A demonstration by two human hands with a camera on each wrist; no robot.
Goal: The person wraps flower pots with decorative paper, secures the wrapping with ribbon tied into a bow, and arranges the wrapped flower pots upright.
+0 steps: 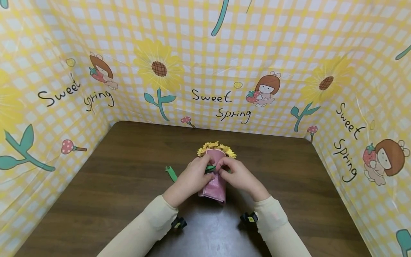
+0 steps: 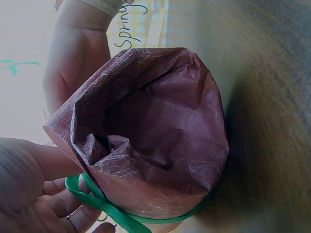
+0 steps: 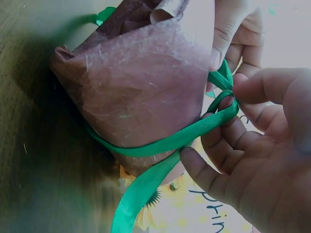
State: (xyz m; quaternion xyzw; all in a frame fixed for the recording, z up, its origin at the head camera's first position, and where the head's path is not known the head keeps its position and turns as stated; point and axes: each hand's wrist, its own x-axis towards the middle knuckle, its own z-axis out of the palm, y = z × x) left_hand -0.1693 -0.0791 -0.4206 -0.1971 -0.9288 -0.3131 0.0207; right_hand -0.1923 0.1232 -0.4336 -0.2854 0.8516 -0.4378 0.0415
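A bouquet wrapped in pink paper (image 1: 214, 191) lies on the table, its yellow flowers (image 1: 210, 145) at the far end. Around the wrap runs a green ribbon (image 3: 165, 141). My right hand (image 1: 239, 175) pinches a loop of this ribbon between thumb and fingers on top of the bouquet. Opposite it, my left hand (image 1: 194, 173) pinches the ribbon close to the paper, thumb against the wrap. In the left wrist view the open, crumpled bottom of the wrap (image 2: 165, 121) faces the camera. Part of the ribbon's crossing is hidden by the fingers.
A loose ribbon end (image 1: 171, 174) sticks out left of my left hand. The dark wooden table (image 1: 128, 153) is enclosed on its visible sides by a yellow checked cloth (image 1: 205, 71) with printed flowers and figures. Black wrist devices (image 1: 248, 217) sit under both sleeves.
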